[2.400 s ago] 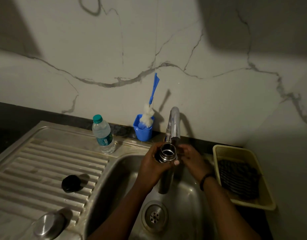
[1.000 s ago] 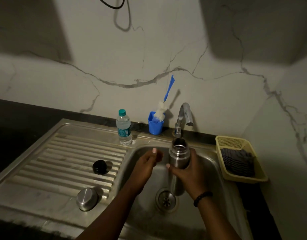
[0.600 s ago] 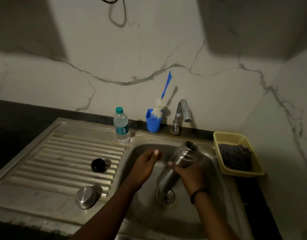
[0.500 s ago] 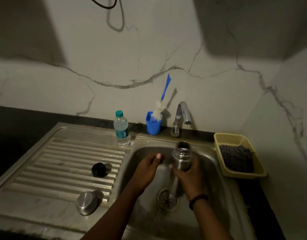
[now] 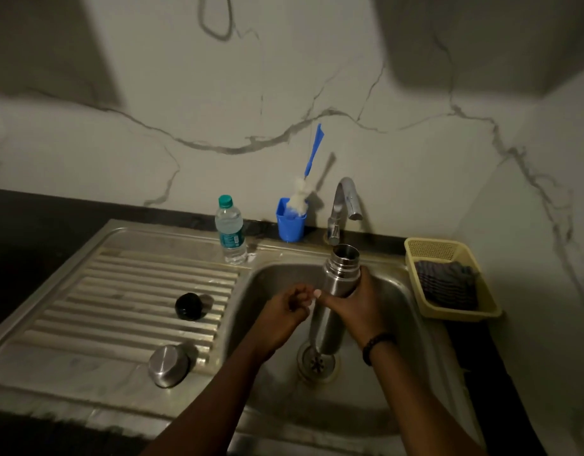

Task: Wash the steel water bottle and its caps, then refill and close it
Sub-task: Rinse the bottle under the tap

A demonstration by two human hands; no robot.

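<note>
Two hands over the sink (image 5: 399,291): right hand (image 5: 356,301) grips the uncapped steel bottle (image 5: 336,284); left hand (image 5: 284,312) loosely curled, empty.

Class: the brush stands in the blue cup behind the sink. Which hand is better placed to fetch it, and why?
Left. The left hand holds nothing and is nearer the bottle brush; the right hand grips the steel bottle.
</note>
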